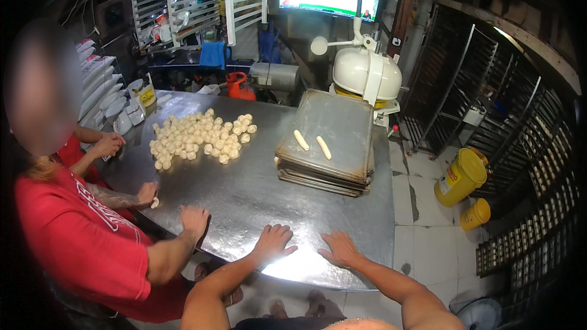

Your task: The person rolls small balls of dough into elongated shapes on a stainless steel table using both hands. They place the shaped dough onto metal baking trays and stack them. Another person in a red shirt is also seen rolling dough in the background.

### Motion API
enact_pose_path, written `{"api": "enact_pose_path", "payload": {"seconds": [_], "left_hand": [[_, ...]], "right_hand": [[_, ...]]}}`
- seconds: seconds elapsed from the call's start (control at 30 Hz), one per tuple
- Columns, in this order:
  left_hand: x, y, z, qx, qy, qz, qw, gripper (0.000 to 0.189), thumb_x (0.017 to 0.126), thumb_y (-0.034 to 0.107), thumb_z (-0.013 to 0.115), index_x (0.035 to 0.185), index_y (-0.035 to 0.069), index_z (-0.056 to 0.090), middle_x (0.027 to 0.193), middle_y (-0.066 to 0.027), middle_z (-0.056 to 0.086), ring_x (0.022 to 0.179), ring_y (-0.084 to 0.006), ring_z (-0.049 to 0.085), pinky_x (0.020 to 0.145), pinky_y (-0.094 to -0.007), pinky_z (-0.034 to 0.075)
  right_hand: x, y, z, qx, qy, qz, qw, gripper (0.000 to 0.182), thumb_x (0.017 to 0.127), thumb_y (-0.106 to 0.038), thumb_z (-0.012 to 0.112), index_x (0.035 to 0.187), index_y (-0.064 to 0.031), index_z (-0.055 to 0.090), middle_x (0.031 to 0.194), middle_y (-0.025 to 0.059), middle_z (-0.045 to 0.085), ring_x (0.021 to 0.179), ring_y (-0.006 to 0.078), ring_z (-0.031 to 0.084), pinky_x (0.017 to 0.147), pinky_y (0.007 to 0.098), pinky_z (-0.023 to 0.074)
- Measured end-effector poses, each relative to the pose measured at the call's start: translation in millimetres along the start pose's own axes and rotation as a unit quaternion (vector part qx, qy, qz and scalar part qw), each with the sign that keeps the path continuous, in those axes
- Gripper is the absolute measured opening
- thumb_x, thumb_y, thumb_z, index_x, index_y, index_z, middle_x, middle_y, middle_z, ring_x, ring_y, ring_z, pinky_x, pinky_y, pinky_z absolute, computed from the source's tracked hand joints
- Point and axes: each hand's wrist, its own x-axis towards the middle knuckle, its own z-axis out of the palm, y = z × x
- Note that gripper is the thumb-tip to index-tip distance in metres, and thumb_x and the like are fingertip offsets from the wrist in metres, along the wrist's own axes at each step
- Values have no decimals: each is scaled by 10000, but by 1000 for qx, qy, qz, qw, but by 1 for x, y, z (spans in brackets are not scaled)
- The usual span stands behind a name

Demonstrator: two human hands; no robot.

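My left hand (274,244) rests on the near edge of a stainless steel table (243,188), fingers spread and holding nothing. To its right, my right hand (340,248) lies on the same metal top, its thumb apart from the fingers, also without anything in it. Beyond my hands stands a stack of worn baking trays (341,123). Two rolled sticks of dough, a left one (301,140) and a right one (323,148), lie apart on the uppermost tray. A large cluster of round dough balls (202,135) covers the table's far left part.
At left, a co-worker in a red shirt (91,238) has both hands on the table, a dough piece (155,202) at one. Another person's hands (107,144) are behind. A white dough mixer (367,73) stands past the trays. Yellow buckets (461,178) and tray racks (518,238) line the right.
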Motion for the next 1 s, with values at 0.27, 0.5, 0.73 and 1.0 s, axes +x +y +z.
{"api": "enact_pose_path", "payload": {"seconds": [0.27,0.5,0.73,1.0], "left_hand": [[-10,-2,-4,8,-16,12,1000,581,925,503,667,1256,27,643,1331,-157,588,1275,-323,508,1112,-515,345],[-20,-4,2,-9,13,-10,1000,630,903,539,669,1268,26,641,1400,-170,569,1313,-335,490,1128,-540,332],[-39,-7,19,-23,9,-1,1000,585,929,441,674,1333,23,603,1473,-207,533,1411,-396,443,1173,-538,333],[-48,2,-14,-134,60,-30,989,325,953,307,620,1158,62,677,945,-205,718,933,-423,687,882,-541,531]], "right_hand": [[-6,-5,-4,-31,19,-8,999,617,946,-463,670,1402,-57,581,1112,162,583,1053,334,509,955,482,379],[-21,-12,4,-49,53,4,997,639,933,-456,689,1420,-60,564,1177,163,567,1113,343,505,979,485,392],[-41,-14,18,-34,107,22,993,603,932,-394,706,1402,-42,569,1232,178,573,1170,374,518,998,528,416],[-47,-2,-2,45,83,-8,996,444,943,-206,684,1359,-72,603,891,182,684,829,379,658,747,499,527]]}}
